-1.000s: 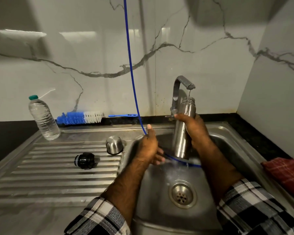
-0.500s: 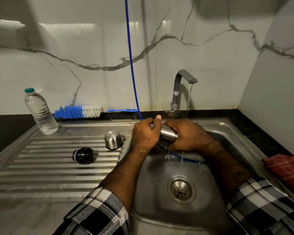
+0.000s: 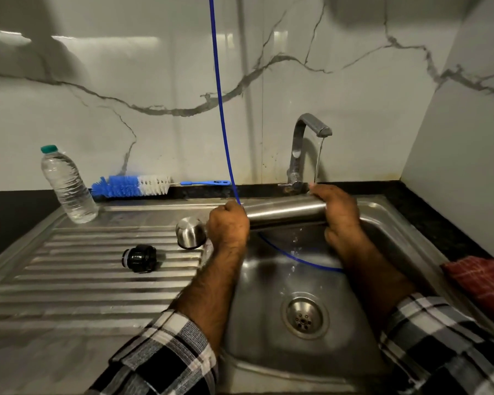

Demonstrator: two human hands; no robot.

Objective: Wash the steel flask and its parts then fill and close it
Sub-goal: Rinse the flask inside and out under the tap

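Observation:
The steel flask [image 3: 285, 212] lies level over the back of the sink basin [image 3: 268, 283]. My left hand [image 3: 229, 227] grips its left end and my right hand [image 3: 340, 212] grips its right end, just below the tap [image 3: 305, 143], whose water stream falls onto my right hand. Both ends of the flask are hidden by my hands. Its steel cup [image 3: 190, 232] stands upside down on the draining board [image 3: 69, 280], by the basin's left edge. The black stopper [image 3: 139, 258] lies on its side further left on the board.
A blue and white bottle brush [image 3: 131, 186] lies along the back ledge. A clear plastic water bottle [image 3: 67, 185] stands at the board's back left. A thin blue cord [image 3: 220, 104] hangs down into the basin. A red checked cloth [image 3: 482, 283] lies on the right counter.
The flask stood upright under the tap in my right hand; it has been tipped level and my left hand has taken hold of its left end. My hands have moved apart along it.

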